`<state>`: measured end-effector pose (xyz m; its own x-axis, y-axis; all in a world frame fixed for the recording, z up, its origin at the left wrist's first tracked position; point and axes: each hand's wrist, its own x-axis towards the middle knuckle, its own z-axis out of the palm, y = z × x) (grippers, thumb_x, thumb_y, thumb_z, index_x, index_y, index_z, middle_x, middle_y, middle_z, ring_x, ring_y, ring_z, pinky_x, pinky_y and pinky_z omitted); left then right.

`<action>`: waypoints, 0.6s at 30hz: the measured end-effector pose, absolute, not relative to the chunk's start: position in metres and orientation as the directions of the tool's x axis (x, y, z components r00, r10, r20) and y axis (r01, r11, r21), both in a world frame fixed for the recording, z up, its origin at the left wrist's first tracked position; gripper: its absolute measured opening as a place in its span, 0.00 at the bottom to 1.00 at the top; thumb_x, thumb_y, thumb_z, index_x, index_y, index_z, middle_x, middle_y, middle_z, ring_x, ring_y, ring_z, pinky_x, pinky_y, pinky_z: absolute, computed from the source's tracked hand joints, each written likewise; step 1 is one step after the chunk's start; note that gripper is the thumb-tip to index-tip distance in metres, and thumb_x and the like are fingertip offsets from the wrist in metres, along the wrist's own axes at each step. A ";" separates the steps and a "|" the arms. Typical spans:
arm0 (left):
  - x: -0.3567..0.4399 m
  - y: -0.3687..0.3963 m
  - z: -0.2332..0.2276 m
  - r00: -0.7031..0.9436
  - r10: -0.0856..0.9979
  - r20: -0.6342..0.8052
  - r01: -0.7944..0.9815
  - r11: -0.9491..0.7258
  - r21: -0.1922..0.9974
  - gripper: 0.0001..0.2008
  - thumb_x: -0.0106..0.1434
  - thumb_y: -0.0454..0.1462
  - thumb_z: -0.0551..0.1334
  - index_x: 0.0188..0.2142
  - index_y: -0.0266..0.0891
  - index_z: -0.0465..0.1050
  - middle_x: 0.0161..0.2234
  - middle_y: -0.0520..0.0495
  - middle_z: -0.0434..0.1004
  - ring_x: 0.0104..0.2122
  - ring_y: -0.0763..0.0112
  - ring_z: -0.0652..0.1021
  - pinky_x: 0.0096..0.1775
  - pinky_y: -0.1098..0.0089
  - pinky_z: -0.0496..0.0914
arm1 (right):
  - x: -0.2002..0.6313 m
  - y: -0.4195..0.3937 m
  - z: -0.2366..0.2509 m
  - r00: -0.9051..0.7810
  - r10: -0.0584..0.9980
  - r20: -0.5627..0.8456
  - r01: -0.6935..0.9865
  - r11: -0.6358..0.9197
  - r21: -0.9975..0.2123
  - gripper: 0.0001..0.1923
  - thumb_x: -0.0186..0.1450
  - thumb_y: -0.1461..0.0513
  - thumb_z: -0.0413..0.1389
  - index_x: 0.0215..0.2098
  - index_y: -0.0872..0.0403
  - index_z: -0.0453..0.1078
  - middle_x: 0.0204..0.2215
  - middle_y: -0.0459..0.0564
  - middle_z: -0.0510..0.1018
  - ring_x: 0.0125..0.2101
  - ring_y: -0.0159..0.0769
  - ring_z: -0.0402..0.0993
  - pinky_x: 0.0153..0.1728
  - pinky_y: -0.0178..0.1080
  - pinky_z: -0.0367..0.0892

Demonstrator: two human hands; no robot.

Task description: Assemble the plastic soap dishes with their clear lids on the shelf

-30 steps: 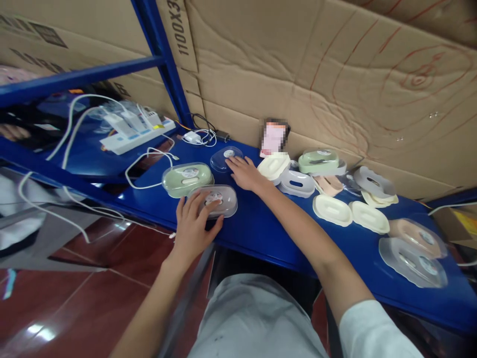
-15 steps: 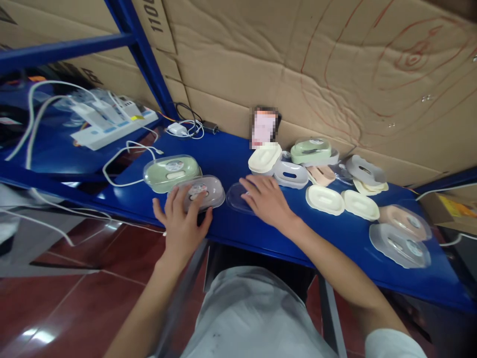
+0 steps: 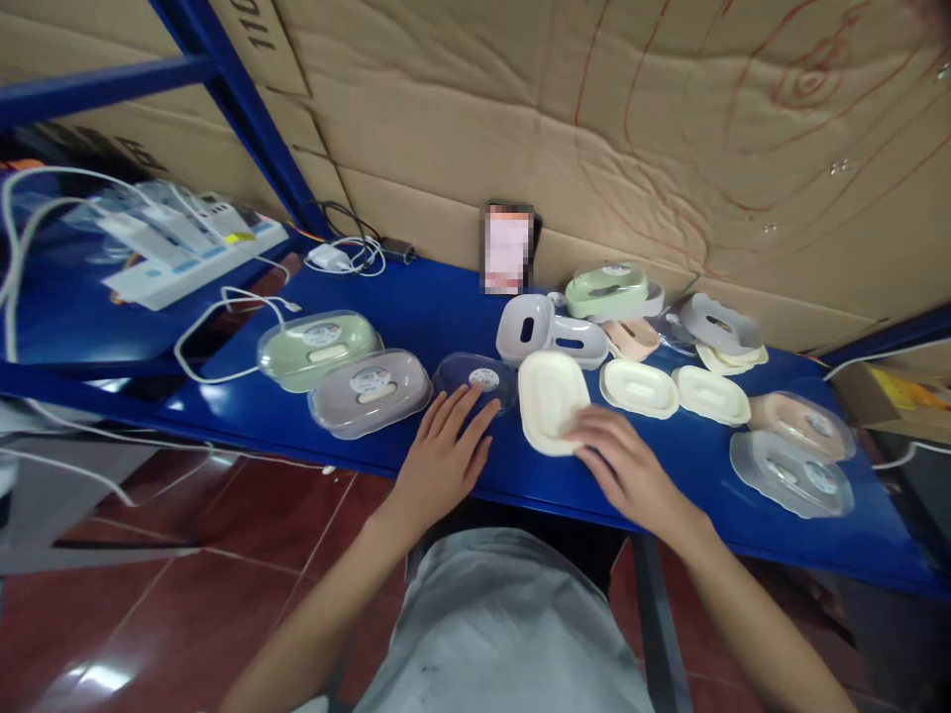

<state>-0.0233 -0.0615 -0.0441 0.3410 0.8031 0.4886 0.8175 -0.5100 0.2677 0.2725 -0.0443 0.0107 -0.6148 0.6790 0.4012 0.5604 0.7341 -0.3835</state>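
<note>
My right hand [image 3: 620, 460] grips the lower right edge of a cream soap dish tray [image 3: 546, 391], held tilted above the blue table. My left hand [image 3: 446, 451] lies with fingers spread at the front edge of a clear lid [image 3: 453, 371] with a round label, its fingertips over it. Left of that hand is a grey soap dish [image 3: 346, 401] under a clear lid, and a green one [image 3: 293, 352] behind it. Two cream trays [image 3: 640, 388] rest right of the held one. Behind it sit grey dish bodies [image 3: 512, 342] with slots.
A phone [image 3: 507, 248] leans on the cardboard [image 3: 416, 119] at the back. More dishes, including a lidded pink one [image 3: 794, 421] and a grey one [image 3: 780, 475], lie at the right. A power strip [image 3: 200, 267] and white cables [image 3: 185, 347] are at the left.
My left hand has left the lidded grey dish and moved right to the clear lid. My right hand has moved right and taken the cream tray from the grey dish body behind.
</note>
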 end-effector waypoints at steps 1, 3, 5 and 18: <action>-0.021 -0.063 -0.042 0.389 0.779 0.492 0.789 -0.557 0.257 0.28 0.75 0.31 0.58 0.72 0.42 0.63 0.74 0.36 0.62 0.74 0.49 0.64 0.71 0.44 0.63 | 0.282 -0.060 0.005 -0.614 0.696 0.372 0.554 0.716 -0.426 0.18 0.77 0.65 0.54 0.63 0.49 0.72 0.56 0.57 0.78 0.63 0.44 0.73 0.64 0.51 0.73; -0.015 -0.067 -0.040 0.518 0.715 0.470 0.711 -0.665 0.228 0.30 0.74 0.29 0.57 0.73 0.43 0.62 0.75 0.38 0.59 0.76 0.51 0.59 0.72 0.45 0.62 | 0.296 -0.080 -0.005 -0.629 0.704 0.330 0.540 0.701 -0.466 0.22 0.77 0.67 0.52 0.66 0.47 0.70 0.57 0.57 0.77 0.66 0.45 0.72 0.66 0.54 0.73; -0.007 -0.071 -0.038 0.626 0.656 0.422 0.633 -0.743 0.216 0.27 0.73 0.28 0.58 0.69 0.44 0.67 0.74 0.39 0.64 0.75 0.52 0.61 0.73 0.43 0.59 | 0.305 -0.081 -0.013 -0.650 0.680 0.339 0.516 0.723 -0.459 0.23 0.76 0.69 0.51 0.65 0.46 0.72 0.58 0.56 0.77 0.68 0.46 0.70 0.66 0.55 0.72; 0.017 -0.082 -0.050 0.475 0.743 0.472 0.660 -0.656 0.367 0.16 0.74 0.42 0.67 0.58 0.44 0.76 0.53 0.39 0.80 0.53 0.56 0.81 0.59 0.51 0.74 | 0.291 0.065 -0.007 -0.554 0.704 0.444 0.759 0.646 -0.078 0.18 0.81 0.60 0.47 0.54 0.50 0.80 0.45 0.58 0.85 0.50 0.48 0.82 0.64 0.59 0.65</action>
<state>0.0173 -0.0823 -0.0504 0.4754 0.7427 0.4716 0.6597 -0.6556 0.3673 0.2914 0.0651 -0.0075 -0.5536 0.7044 0.4442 0.7593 0.6461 -0.0783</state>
